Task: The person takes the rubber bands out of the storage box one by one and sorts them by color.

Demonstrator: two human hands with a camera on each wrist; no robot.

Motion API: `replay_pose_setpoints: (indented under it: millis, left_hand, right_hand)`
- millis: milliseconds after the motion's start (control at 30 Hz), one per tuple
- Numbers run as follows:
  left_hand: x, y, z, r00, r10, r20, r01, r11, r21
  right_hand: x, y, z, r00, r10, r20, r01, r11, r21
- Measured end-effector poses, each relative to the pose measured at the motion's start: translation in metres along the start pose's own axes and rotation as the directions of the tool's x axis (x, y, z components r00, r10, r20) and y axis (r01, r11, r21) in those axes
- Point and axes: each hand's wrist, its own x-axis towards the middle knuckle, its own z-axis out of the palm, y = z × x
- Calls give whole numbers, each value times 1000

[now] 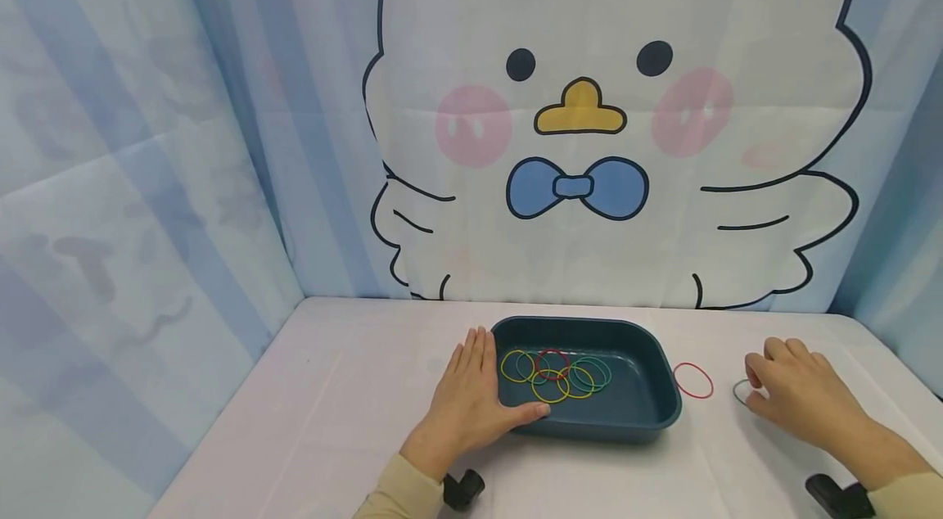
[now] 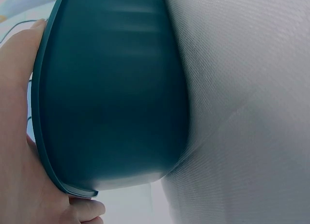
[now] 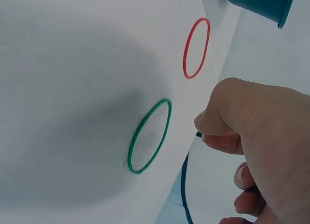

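A dark teal tray [image 1: 639,381] holds several rubber bands, among them a yellow band [image 1: 550,402], a red band [image 1: 552,350] and a green band [image 1: 610,378]. My left hand [image 1: 471,400] lies against the tray's left end, fingers straight and thumb over the front rim. In the left wrist view it touches the rim of the tray [image 2: 111,88]. My right hand [image 1: 806,396] hovers with bent fingers over a loose green rubber band [image 3: 133,141], which lies on the table; thumb and forefinger stand apart in the head view. Another loose band, red [image 1: 696,397], lies between tray and right hand.
A pale cloth covers the table [image 1: 324,421]. Behind it hangs a curtain [image 1: 575,257] with a cartoon bird, and striped cloth hangs at both sides. Black camera mounts show at the left wrist [image 1: 464,490] and right wrist [image 1: 840,496].
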Motion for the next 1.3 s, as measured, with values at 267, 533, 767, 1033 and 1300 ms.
replay_pose_setpoints:
  millis: [267, 533, 767, 1033, 1300]
  left_hand:
    - [0, 0, 0, 1000, -2, 5, 2, 1000, -2]
    - [0, -1, 0, 1000, -2, 10, 2, 1000, -1]
    - [0, -1, 0, 1000, -5, 13, 5, 1000, 4]
    - [0, 1, 1, 1000, 4, 8, -4, 1000, -2]
    - [-1, 1, -1, 1000, 3, 4, -3, 1000, 14]
  right_hand:
    - [5, -6, -9, 997, -26, -70, 28, 999, 30]
    - [16, -22, -19, 986, -70, -149, 79, 995, 54]
    - [24, -37, -29, 976, -85, -201, 102, 992, 72]
    - [28, -50, -36, 971, -95, -219, 120, 988, 103]
    - [41, -66, -42, 949, -163, -269, 196, 975, 100]
